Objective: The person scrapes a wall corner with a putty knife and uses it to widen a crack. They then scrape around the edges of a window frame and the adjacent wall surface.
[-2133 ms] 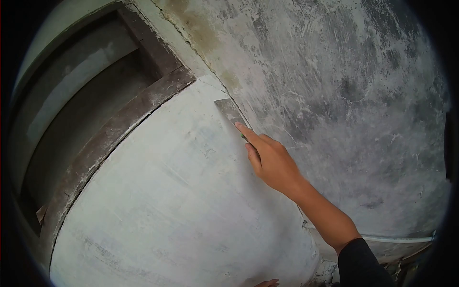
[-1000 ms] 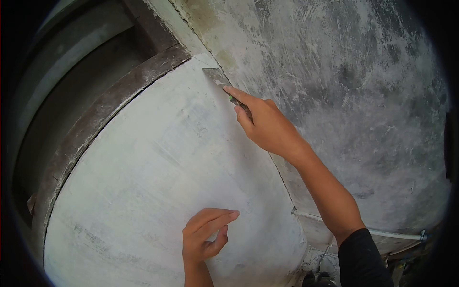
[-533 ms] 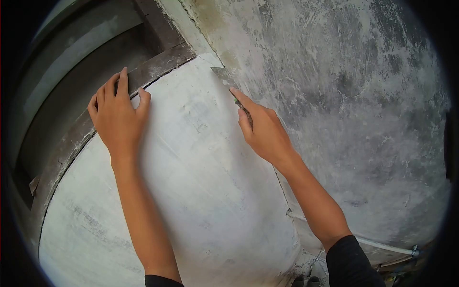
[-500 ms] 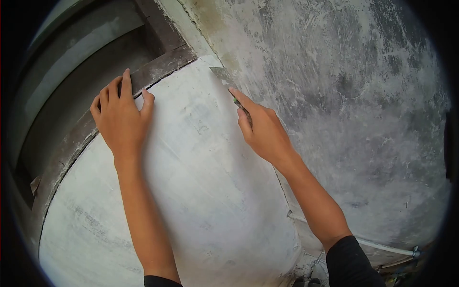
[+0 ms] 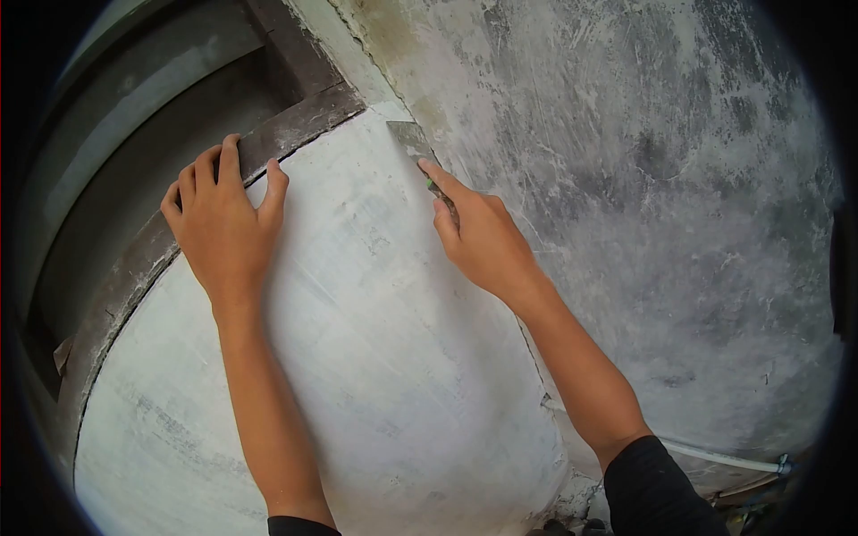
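Note:
My right hand point(image 5: 487, 234) grips a putty knife by its handle, the index finger stretched along it. The metal blade of the putty knife point(image 5: 408, 136) lies against the upper right corner of the white plastered wall point(image 5: 357, 357), near the crack where it meets the grey wall. With fingers spread, my left hand point(image 5: 223, 214) rests on the dark brown frame point(image 5: 299, 122) along the top of the white wall. Its thumb lies near the gap between frame and plaster.
The rough grey wall point(image 5: 643, 223) adjoins on the right. Behind the brown frame is a dark recess point(image 5: 152, 170). A pale pipe point(image 5: 724, 458) runs along the lower right, and rubble point(image 5: 581, 491) lies at the bottom.
The putty knife and my right hand have shifted slightly left, and more of the blade's face shows. My left hand stays on the frame, nearly unmoved.

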Demonstrator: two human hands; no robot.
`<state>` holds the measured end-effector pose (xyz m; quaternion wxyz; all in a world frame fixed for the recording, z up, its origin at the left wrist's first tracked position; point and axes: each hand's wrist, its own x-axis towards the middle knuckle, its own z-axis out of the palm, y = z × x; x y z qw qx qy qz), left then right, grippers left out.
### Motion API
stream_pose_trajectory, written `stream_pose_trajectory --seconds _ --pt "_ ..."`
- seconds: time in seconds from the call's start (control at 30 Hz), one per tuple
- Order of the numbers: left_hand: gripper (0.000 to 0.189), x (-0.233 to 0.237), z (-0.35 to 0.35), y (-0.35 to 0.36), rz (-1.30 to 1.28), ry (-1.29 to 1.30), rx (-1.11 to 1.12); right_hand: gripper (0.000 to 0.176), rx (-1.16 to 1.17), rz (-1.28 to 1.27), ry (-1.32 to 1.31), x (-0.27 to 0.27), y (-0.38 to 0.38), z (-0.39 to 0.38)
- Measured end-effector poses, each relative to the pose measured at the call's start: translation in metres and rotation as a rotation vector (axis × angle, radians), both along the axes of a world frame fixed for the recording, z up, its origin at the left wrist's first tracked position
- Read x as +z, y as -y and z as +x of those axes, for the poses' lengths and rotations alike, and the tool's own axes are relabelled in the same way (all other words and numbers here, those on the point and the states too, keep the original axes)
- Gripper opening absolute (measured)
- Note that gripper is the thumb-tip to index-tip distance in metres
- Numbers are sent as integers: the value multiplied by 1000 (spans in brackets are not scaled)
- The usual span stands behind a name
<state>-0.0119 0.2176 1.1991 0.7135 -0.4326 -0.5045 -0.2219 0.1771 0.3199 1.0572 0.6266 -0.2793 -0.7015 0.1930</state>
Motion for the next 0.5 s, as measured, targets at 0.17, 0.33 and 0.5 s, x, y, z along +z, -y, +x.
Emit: stream_pose_trajectory --seconds 0.17,0.33,0.5 --pt "49 -1 -1 -1 4 -9 -4 51 27 -20 1 -2 2 4" --pt "47 -1 1 -1 10 3 -15 52 21 -20 -31 -3 6 -9" --pt "48 0 0 0 -15 40 3 52 83 74 -80 -25 27 -24"
